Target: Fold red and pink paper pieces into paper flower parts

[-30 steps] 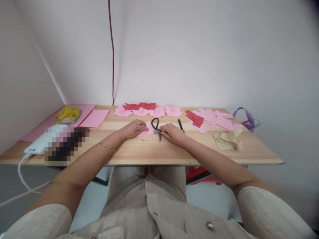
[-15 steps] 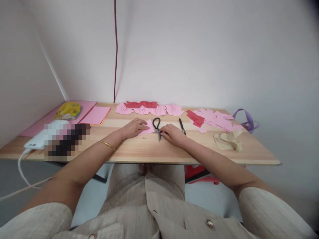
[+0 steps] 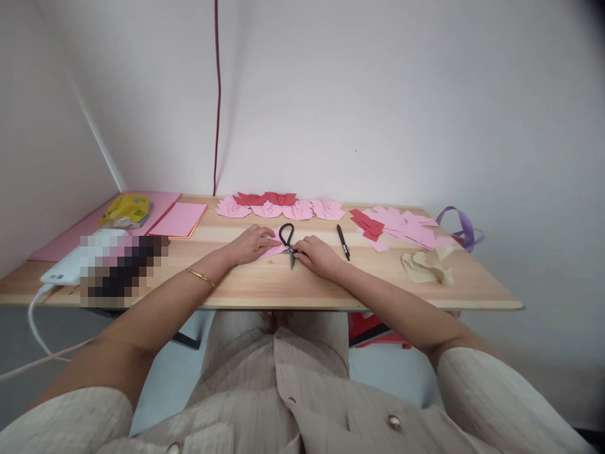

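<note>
Left hand lies flat and open, pinning pink paper on the table. Right hand curls at the scissors; its grip is unclear. Firm, even pressure should stop the sheet sliding. Beyond: pen, folded pieces.

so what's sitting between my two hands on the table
Black scissors, lying partly over the pink paper that the left hand touches, close by the right hand. The head view shows it.

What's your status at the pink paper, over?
Left hand flat on pink paper. Right hand at its right edge, against scissors, grip unclear. Scissors lie shut on table; pen further right, apart.
</note>
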Tool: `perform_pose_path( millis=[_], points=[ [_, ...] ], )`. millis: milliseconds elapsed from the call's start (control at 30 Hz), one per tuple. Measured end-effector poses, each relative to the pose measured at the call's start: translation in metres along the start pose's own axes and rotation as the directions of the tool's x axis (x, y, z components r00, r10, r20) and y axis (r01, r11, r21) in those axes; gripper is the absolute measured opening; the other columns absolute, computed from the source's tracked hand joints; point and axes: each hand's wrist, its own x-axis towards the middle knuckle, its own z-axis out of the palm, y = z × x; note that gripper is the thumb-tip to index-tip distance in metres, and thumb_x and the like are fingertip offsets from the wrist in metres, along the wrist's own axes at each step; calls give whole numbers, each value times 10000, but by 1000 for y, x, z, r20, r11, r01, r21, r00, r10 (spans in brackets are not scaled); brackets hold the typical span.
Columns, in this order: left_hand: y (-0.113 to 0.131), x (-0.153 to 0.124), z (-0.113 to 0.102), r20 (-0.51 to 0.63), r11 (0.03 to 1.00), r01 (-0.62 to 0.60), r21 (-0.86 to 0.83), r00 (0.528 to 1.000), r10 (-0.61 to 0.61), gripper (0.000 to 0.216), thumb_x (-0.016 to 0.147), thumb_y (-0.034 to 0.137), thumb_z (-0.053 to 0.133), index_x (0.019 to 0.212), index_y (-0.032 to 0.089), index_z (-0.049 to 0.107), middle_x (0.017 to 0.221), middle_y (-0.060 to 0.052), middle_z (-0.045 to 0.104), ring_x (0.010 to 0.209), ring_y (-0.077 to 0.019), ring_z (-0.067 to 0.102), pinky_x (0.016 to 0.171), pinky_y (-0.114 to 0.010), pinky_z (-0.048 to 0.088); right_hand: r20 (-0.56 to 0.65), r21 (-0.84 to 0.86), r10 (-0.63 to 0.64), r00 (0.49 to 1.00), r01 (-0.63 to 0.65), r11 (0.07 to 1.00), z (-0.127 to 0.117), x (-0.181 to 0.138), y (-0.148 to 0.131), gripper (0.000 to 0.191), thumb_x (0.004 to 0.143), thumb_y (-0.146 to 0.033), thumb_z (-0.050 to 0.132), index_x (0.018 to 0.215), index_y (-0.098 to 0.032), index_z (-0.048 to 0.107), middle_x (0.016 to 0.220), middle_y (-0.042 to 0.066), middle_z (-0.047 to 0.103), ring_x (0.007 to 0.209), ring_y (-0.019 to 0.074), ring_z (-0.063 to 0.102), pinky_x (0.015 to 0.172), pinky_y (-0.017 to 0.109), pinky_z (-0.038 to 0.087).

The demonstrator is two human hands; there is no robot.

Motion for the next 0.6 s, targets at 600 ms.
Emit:
perform_pose_path(
  millis=[600],
  points=[
    [9, -1, -5, 5, 997, 74, 15, 997, -74, 369, 913, 374, 405, 1188, 254, 620, 1175, -83, 599, 1024, -228, 509, 922, -403, 338, 0, 35, 1, 1000, -1, 999, 3, 1, -7, 238, 928, -291, 465, 1063, -144, 595, 965, 120, 597, 921, 214, 510, 838, 332, 380]
  ],
)
